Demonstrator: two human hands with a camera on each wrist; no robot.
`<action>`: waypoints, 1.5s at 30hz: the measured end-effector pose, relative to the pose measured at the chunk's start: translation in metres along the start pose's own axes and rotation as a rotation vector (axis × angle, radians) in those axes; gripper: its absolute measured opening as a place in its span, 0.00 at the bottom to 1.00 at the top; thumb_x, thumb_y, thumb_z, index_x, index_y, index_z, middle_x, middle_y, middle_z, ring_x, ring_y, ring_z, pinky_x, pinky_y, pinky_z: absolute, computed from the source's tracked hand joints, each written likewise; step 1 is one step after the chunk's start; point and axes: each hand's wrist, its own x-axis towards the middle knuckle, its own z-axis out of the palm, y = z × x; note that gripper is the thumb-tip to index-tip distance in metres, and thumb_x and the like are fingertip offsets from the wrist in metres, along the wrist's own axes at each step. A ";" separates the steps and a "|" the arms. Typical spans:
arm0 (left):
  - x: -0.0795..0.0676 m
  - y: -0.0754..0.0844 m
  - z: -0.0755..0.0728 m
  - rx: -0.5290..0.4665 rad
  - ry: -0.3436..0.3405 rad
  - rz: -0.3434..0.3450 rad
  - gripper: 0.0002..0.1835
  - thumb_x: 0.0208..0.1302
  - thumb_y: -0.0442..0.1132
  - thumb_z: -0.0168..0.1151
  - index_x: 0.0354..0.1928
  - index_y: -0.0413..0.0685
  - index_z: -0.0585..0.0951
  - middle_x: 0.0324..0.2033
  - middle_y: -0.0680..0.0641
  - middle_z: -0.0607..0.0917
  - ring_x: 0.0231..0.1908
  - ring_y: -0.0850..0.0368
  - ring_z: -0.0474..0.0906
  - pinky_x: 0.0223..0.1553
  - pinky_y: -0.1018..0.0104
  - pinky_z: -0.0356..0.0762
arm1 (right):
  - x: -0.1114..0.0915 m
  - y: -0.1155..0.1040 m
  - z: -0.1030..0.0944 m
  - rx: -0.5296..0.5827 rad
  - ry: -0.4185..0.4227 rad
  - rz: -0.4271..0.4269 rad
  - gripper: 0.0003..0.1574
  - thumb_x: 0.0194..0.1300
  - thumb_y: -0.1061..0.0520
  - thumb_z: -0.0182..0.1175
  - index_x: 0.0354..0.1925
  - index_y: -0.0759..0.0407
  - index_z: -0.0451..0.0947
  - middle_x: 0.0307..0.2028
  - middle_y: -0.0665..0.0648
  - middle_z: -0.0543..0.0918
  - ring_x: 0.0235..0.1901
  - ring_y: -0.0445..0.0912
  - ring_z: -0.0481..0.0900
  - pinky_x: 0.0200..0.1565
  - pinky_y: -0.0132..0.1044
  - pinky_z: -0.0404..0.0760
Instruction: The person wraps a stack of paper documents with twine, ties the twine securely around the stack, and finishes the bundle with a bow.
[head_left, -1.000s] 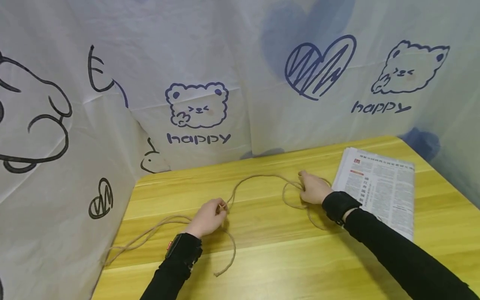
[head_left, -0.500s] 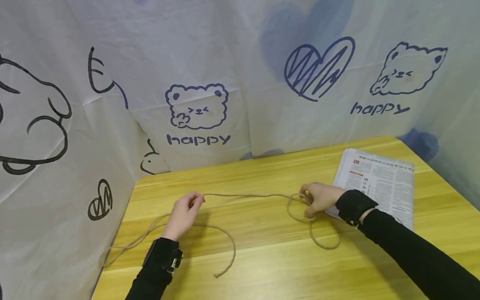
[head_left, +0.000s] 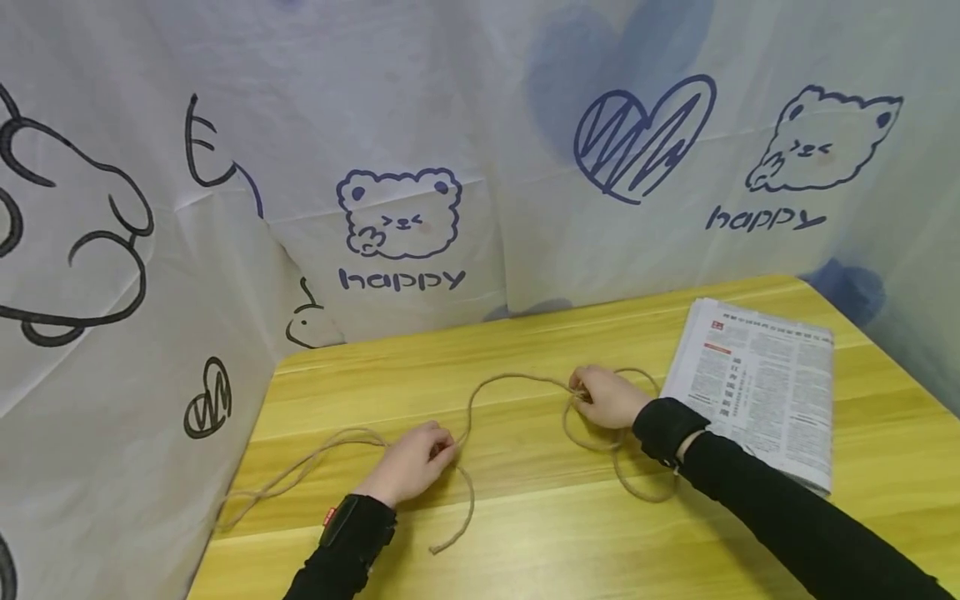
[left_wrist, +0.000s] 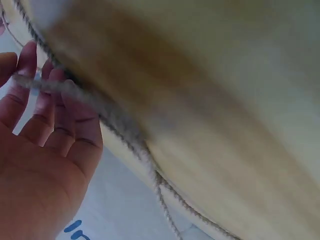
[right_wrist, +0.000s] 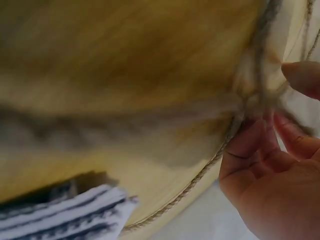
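Note:
A thin tan rope (head_left: 517,375) winds over the yellow wood-grain table (head_left: 525,533). Low over the table in the head view, my left hand (head_left: 411,462) pinches it between thumb and fingertips; in the left wrist view the rope crosses the fingers of the left hand (left_wrist: 50,145). My right hand (head_left: 609,398) holds the rope where strands meet beside a loop. In the right wrist view, strands cross at the fingertips of the right hand (right_wrist: 272,170), though blur hides whether they are knotted. One loose rope end lies in front of the left hand.
A folded newspaper (head_left: 772,392) lies at the right, close beside my right forearm. Doubled rope strands trail to the table's left edge. A white cloth (head_left: 405,100) with drawings hangs behind the table and along its left side.
My left hand first drew the rope taut to the left, then came back right and lower, and the rope slackened into a curve. My right hand shifted slightly left, still holding the rope.

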 end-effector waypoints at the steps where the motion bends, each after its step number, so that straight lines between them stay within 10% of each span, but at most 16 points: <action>1: -0.002 -0.001 0.001 0.018 0.001 0.006 0.08 0.71 0.42 0.53 0.35 0.51 0.80 0.29 0.56 0.74 0.28 0.60 0.70 0.32 0.62 0.70 | -0.001 -0.001 0.000 -0.004 -0.005 0.003 0.11 0.62 0.65 0.57 0.45 0.66 0.73 0.32 0.56 0.75 0.30 0.48 0.72 0.36 0.43 0.74; 20: -0.065 -0.037 -0.045 -0.049 -0.264 -0.175 0.12 0.70 0.47 0.52 0.30 0.53 0.78 0.14 0.52 0.77 0.15 0.57 0.72 0.20 0.65 0.67 | -0.050 0.016 -0.028 0.048 -0.093 -0.117 0.10 0.53 0.71 0.58 0.26 0.59 0.70 0.21 0.48 0.64 0.22 0.40 0.60 0.28 0.34 0.61; 32: -0.060 -0.040 -0.074 0.072 -0.057 -0.196 0.11 0.71 0.43 0.52 0.30 0.51 0.78 0.16 0.53 0.69 0.16 0.61 0.60 0.23 0.66 0.59 | -0.056 0.022 -0.053 0.498 -0.304 -0.020 0.18 0.67 0.53 0.59 0.47 0.66 0.76 0.35 0.60 0.76 0.32 0.48 0.68 0.35 0.38 0.69; 45: -0.078 -0.065 -0.108 -0.084 0.133 -0.194 0.22 0.74 0.53 0.42 0.30 0.47 0.76 0.18 0.51 0.65 0.17 0.60 0.58 0.23 0.65 0.60 | -0.076 0.044 -0.092 0.463 -0.039 0.111 0.21 0.73 0.49 0.50 0.30 0.64 0.71 0.21 0.54 0.63 0.21 0.49 0.61 0.27 0.37 0.62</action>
